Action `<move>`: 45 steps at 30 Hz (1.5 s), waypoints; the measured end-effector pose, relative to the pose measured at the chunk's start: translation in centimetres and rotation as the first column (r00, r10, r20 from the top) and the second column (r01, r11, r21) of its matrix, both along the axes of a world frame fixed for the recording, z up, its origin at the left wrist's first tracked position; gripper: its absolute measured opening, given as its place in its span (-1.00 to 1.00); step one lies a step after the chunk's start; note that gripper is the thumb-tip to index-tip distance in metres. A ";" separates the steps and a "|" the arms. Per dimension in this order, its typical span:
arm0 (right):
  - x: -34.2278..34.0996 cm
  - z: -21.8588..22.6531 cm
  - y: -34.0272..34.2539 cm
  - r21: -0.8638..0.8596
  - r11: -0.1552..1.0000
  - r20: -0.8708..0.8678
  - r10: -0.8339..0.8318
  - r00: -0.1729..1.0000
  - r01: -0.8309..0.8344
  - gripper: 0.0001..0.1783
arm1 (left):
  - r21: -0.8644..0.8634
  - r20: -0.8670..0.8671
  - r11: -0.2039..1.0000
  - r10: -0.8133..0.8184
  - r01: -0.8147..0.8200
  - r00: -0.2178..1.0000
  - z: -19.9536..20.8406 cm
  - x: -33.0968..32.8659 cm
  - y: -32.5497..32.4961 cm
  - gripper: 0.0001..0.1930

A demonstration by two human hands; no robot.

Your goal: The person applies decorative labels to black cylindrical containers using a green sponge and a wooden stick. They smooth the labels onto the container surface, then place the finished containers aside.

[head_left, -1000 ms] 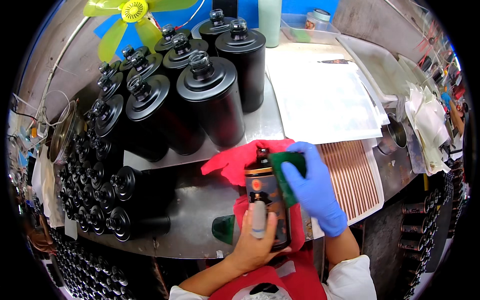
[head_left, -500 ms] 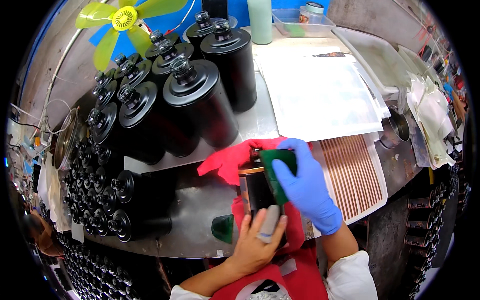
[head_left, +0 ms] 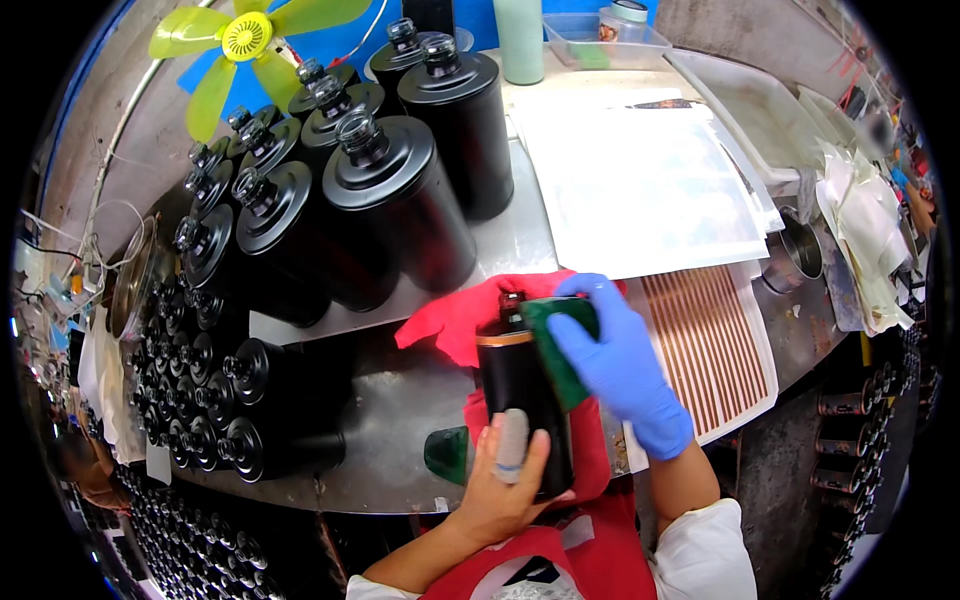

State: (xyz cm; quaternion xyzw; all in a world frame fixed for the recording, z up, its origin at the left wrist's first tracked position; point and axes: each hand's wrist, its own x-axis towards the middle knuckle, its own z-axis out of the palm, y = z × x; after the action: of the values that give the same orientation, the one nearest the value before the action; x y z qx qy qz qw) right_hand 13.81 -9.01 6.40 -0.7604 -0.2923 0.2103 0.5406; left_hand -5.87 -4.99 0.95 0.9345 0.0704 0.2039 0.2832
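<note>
A black glass bottle (head_left: 525, 390) with a thin copper-coloured band round its shoulder stands slightly tilted over a red cloth (head_left: 450, 318). My left hand (head_left: 508, 485), bare but for a grey sleeve on one finger, is closed round the bottle's lower part. My right hand (head_left: 630, 370), in a blue glove, pinches a flat green flexible scraper (head_left: 562, 372). The scraper's edge lies along the bottle's right side, from neck to upper body. On the metal table left of the cloth lies a second green piece (head_left: 446, 455).
Large black bottles (head_left: 395, 190) crowd the raised metal shelf at back left, with smaller ones (head_left: 255, 372) below. A yellow-green fan (head_left: 246, 38) stands behind. White sheets (head_left: 650, 190) and a sheet of copper stripes (head_left: 715, 350) lie at right, beside a metal pot (head_left: 795, 250).
The bottle appears turned, showing a plainer black side. My left fingers have shifted and bent round it. My right hand and the scraper have barely moved.
</note>
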 end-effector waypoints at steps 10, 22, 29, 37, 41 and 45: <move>-0.8 1.4 0.3 0.012 1.000 0.035 -0.009 0.999 0.009 -0.72 | 0.003 -0.195 1.000 0.017 -0.016 0.981 2.2 0.8 1.0 0.36; 0.3 -6.2 -17.2 0.073 0.697 -0.735 -0.446 0.511 0.713 -0.84 | -0.491 0.056 0.871 0.065 -0.029 0.996 0.1 4.6 5.0 0.12; -5.2 -14.0 -24.1 -0.368 0.525 -0.490 -0.811 0.319 0.768 -0.65 | 0.124 -0.109 0.990 -0.057 0.071 0.992 5.0 7.3 5.5 -0.04; -6.9 -13.4 -24.0 -0.150 0.670 -0.616 -0.639 0.461 0.727 -0.66 | -0.128 0.153 0.992 0.043 -0.024 0.987 1.5 1.5 3.7 0.09; -7.6 -12.7 -24.1 -0.196 0.556 -0.767 -0.600 0.227 0.808 -0.64 | -0.344 0.047 0.939 0.045 -0.026 0.998 -0.8 -1.8 1.3 0.21; -5.5 -16.5 -21.8 -0.157 0.496 -0.416 -0.818 0.398 0.854 -0.65 | -0.344 0.047 0.938 0.055 -0.036 0.997 -1.1 -1.0 0.2 0.22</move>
State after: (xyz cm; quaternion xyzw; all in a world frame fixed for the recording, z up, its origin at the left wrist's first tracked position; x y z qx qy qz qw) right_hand 8.27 -30.81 -10.09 -0.7121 0.2491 0.0638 0.6533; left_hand -6.85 -4.75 -0.20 0.8630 0.1185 0.2211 0.4386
